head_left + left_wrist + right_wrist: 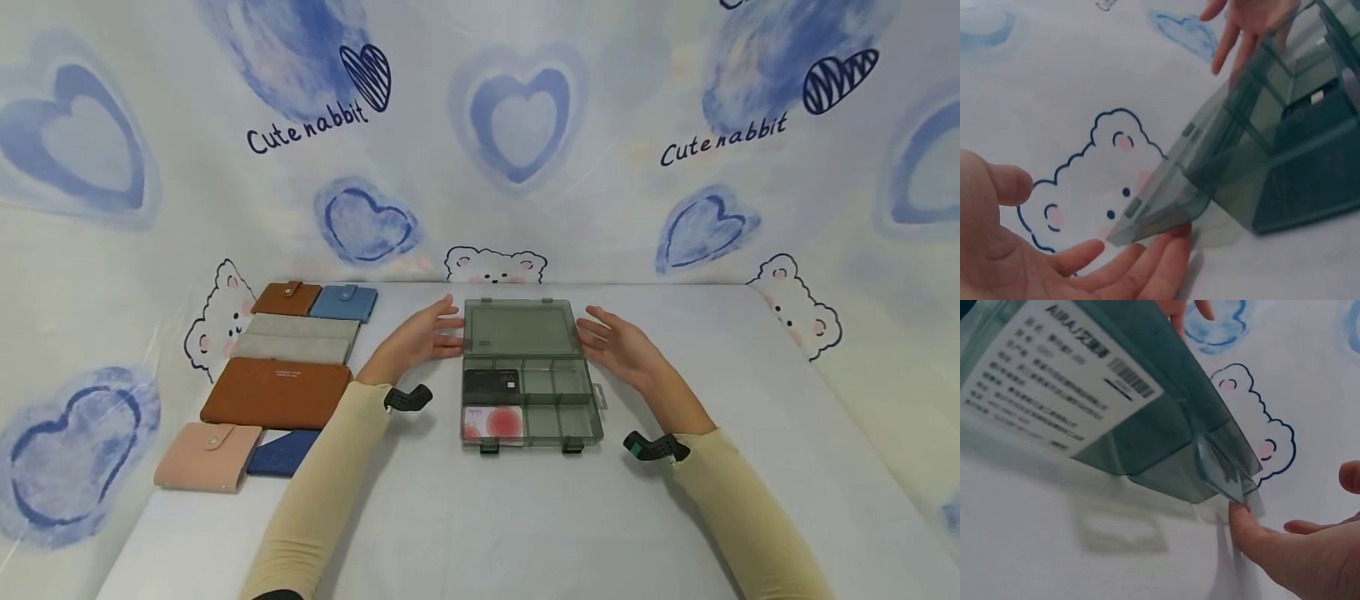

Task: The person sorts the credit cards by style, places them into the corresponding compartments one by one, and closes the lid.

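A translucent green plastic organizer box (557,418) lies on the white table with its lid (517,327) folded back. In its left compartments are a black card (487,386) marked VIP and a white card with a red circle (492,422). My left hand (416,335) is at the lid's left edge, its fingers extended; in the left wrist view its fingertips (1175,247) meet the lid's underside. Opposite it, my right hand (621,343) has its fingers spread at the lid's right edge. One right fingertip (1242,515) touches the plastic in the right wrist view.
To the left lie several wallets: a brown snap one (287,297), a blue one (345,302), a grey one (296,337), a long brown one (273,392), a pink one (207,456) and a navy one (281,453). A patterned backdrop (517,225) rises behind the table.
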